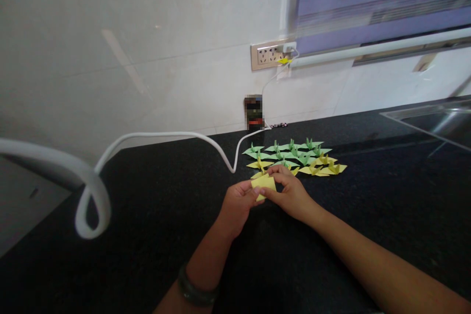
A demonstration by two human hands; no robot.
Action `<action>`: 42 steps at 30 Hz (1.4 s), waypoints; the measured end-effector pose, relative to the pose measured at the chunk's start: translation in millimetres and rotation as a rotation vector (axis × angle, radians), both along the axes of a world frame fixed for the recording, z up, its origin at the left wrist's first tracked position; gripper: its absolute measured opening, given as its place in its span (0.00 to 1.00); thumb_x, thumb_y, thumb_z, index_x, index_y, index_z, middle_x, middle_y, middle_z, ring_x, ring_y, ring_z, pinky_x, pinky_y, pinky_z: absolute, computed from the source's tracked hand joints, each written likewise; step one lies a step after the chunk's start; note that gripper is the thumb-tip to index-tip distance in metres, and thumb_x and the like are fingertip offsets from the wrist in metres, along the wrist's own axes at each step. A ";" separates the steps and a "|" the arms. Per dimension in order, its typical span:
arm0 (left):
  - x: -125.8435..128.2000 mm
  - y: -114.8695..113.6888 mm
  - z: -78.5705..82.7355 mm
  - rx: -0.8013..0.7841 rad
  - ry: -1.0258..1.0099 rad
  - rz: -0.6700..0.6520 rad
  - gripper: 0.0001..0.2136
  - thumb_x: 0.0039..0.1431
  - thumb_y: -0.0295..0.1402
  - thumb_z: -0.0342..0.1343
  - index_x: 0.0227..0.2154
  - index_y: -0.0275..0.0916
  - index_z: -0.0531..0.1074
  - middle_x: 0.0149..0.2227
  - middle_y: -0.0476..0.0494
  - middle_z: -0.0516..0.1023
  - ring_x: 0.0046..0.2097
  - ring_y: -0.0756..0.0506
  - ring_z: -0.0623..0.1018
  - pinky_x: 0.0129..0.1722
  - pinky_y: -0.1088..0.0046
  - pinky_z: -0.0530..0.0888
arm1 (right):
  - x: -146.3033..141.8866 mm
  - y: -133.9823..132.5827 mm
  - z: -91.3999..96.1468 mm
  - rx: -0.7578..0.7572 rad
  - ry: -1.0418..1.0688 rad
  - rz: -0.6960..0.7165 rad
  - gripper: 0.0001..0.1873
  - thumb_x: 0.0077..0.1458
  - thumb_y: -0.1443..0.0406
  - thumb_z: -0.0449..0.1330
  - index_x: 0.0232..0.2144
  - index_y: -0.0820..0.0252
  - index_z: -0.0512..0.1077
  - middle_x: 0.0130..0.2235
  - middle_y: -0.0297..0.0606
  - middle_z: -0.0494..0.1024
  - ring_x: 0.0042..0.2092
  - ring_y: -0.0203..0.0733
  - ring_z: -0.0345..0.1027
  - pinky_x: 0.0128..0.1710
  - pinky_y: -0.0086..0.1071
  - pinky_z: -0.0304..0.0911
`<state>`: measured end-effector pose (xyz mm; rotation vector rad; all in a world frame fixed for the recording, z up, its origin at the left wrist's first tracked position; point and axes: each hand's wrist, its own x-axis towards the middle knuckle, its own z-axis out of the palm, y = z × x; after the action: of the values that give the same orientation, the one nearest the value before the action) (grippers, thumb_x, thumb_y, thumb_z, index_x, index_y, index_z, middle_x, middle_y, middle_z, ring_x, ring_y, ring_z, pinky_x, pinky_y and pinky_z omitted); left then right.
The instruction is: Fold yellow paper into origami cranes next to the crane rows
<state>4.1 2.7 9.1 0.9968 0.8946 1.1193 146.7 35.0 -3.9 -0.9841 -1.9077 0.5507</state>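
Both hands, the left hand (pixel 238 199) and the right hand (pixel 290 191), pinch one yellow paper (pixel 263 184) above the black bench (pixel 154 206), near folded paper cranes (pixel 294 157).

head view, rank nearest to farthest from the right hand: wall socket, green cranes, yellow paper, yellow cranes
1. yellow paper, held in the right hand
2. yellow cranes, just beyond it
3. green cranes, behind those
4. wall socket, on the far wall
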 end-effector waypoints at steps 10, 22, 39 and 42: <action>0.3 0.1 -0.6 -0.002 0.018 0.018 0.15 0.47 0.36 0.53 0.37 0.33 0.71 0.35 0.40 0.75 0.34 0.48 0.74 0.34 0.72 0.70 | 0.2 -0.4 -0.2 0.009 -0.010 0.007 0.05 0.43 0.63 0.59 0.25 0.59 0.69 0.35 0.38 0.66 0.40 0.41 0.60 0.40 0.34 0.57; -0.7 -0.1 -3.7 0.012 0.057 0.046 0.14 0.48 0.37 0.52 0.37 0.34 0.72 0.34 0.42 0.75 0.34 0.48 0.74 0.35 0.71 0.70 | -2.0 -0.9 -2.2 0.010 -0.011 -0.002 0.05 0.42 0.64 0.60 0.24 0.60 0.69 0.34 0.39 0.66 0.39 0.41 0.60 0.39 0.35 0.57; -5.7 1.4 -11.5 0.075 0.021 0.071 0.16 0.51 0.36 0.50 0.41 0.33 0.69 0.35 0.40 0.74 0.36 0.46 0.73 0.34 0.69 0.70 | -4.9 -0.7 0.8 -0.528 0.535 0.112 0.10 0.43 0.62 0.58 0.29 0.61 0.66 0.26 0.32 0.68 0.27 0.33 0.61 0.29 0.28 0.58; -5.6 1.1 -10.7 0.073 0.030 0.076 0.15 0.51 0.36 0.50 0.40 0.34 0.69 0.35 0.41 0.74 0.36 0.47 0.73 0.34 0.70 0.70 | -4.0 -1.3 1.5 -0.512 0.497 0.102 0.09 0.44 0.61 0.57 0.25 0.62 0.66 0.25 0.32 0.68 0.27 0.33 0.60 0.28 0.28 0.58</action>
<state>-1.4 3.7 -1.6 1.0488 0.9278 1.2113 142.7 33.7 -2.4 -0.9480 -1.3972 1.2604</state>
